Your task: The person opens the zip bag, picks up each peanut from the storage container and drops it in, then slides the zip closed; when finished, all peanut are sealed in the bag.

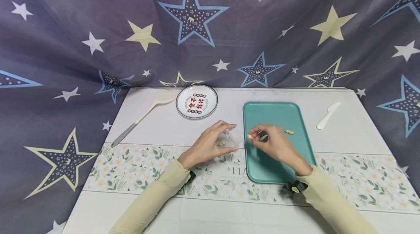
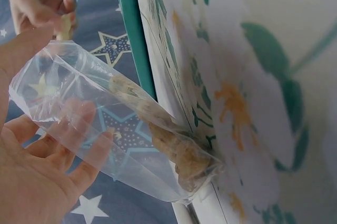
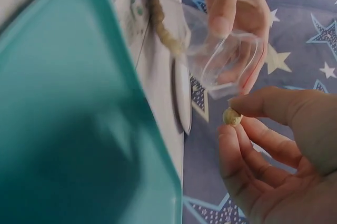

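My left hand (image 1: 210,141) holds a clear plastic zip bag (image 2: 131,129), its thumb and fingers spread around the open mouth. Several peanuts (image 2: 179,153) lie along the bottom of the bag, close to the tablecloth. Between the thumb and fingertips of my right hand (image 1: 277,143) a peanut (image 3: 232,117) is pinched, just right of the bag's mouth. The right hand is over the left side of a teal tray (image 1: 272,112). Another peanut (image 1: 289,132) rests on this tray, just beyond the right hand.
A white plate (image 1: 210,97) with red lettering stands at the back, beside a cream spoon (image 1: 162,98) with a grey handle at the left. To the tray's right lies a white knife (image 1: 328,115). A star-patterned curtain (image 1: 229,19) hangs behind the table.
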Action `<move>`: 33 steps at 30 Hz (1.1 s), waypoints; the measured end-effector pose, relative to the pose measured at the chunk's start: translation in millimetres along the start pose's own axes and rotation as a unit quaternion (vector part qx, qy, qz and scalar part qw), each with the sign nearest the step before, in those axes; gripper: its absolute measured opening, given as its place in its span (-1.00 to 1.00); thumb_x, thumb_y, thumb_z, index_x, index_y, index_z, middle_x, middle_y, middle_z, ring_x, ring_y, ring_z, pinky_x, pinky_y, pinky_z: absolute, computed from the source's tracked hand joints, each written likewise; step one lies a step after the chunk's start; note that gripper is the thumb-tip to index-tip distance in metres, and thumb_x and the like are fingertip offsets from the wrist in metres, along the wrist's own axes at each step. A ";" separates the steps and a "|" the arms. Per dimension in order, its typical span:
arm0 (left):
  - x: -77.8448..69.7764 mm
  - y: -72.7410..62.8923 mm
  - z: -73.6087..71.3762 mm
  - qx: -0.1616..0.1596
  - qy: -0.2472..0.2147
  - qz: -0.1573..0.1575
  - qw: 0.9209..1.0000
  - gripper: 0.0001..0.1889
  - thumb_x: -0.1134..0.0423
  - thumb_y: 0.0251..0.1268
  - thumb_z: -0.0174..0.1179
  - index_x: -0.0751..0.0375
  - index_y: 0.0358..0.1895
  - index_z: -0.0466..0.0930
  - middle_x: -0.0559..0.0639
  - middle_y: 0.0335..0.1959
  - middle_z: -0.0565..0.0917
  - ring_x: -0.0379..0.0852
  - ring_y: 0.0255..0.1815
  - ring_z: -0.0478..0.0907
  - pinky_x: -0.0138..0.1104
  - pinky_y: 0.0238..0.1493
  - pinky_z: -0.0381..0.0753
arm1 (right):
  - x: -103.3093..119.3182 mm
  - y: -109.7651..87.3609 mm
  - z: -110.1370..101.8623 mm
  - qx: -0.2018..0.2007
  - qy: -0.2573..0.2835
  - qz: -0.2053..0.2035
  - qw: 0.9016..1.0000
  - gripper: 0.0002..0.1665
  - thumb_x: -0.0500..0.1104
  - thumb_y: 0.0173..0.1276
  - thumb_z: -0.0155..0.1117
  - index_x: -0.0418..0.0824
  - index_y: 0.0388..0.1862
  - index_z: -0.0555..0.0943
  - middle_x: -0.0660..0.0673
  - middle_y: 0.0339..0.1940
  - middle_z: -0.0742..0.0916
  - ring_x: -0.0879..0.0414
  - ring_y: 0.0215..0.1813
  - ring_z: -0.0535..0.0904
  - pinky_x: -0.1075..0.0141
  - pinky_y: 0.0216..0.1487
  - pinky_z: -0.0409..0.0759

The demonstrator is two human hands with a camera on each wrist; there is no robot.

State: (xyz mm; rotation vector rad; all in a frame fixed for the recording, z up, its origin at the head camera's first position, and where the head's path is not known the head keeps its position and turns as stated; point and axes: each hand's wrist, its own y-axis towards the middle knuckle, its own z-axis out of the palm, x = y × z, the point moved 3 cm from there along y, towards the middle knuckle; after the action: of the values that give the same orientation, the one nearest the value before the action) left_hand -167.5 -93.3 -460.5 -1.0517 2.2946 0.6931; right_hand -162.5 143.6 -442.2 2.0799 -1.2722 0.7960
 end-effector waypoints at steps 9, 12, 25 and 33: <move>0.1 -0.8 0.6 0.001 -0.002 0.004 1.000 -0.24 -0.09 0.25 0.49 0.06 0.47 0.47 0.03 0.28 0.61 -0.13 0.22 0.58 -0.15 0.29 0.64 | 16.3 12.4 14.5 0.005 0.017 -0.021 1.000 -0.82 -0.33 0.29 0.48 -0.18 -0.13 0.77 -0.07 -0.28 0.81 0.17 -0.27 0.73 0.30 -0.23 0.78; 0.0 -0.9 1.3 0.001 -0.001 0.007 1.000 -0.23 -0.09 0.24 0.50 0.09 0.47 0.47 0.00 0.27 0.61 -0.13 0.23 0.58 -0.16 0.30 0.64 | 19.3 14.6 18.8 0.006 0.025 -0.027 0.999 -0.81 -0.34 0.29 0.47 -0.18 -0.13 0.77 -0.07 -0.29 0.82 0.17 -0.28 0.72 0.30 -0.23 0.79; -0.4 -1.2 1.7 0.001 0.010 0.013 1.000 -0.24 -0.07 0.24 0.50 0.06 0.47 0.46 -0.16 0.25 0.58 -0.22 0.24 0.57 -0.25 0.36 0.61 | 23.7 18.3 31.6 0.008 0.036 -0.044 0.998 -0.84 -0.31 0.31 0.50 -0.18 -0.14 0.77 -0.09 -0.30 0.81 0.17 -0.31 0.71 0.41 -0.32 0.74; 1.8 -0.8 0.7 -0.002 0.004 0.011 1.000 -0.23 -0.07 0.25 0.50 0.13 0.47 0.46 -0.13 0.24 0.58 -0.09 0.23 0.61 -0.18 0.30 0.64 | 21.0 18.3 33.3 0.007 0.031 -0.048 0.998 -0.84 -0.30 0.32 0.50 -0.19 -0.13 0.77 -0.09 -0.28 0.81 0.16 -0.31 0.72 0.42 -0.33 0.73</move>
State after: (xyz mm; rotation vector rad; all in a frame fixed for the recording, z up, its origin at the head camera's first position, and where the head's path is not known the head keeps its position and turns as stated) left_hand -167.7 -94.2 -462.3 -1.0333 2.3157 0.7053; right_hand -165.0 100.4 -445.9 2.0931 -1.1276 0.8223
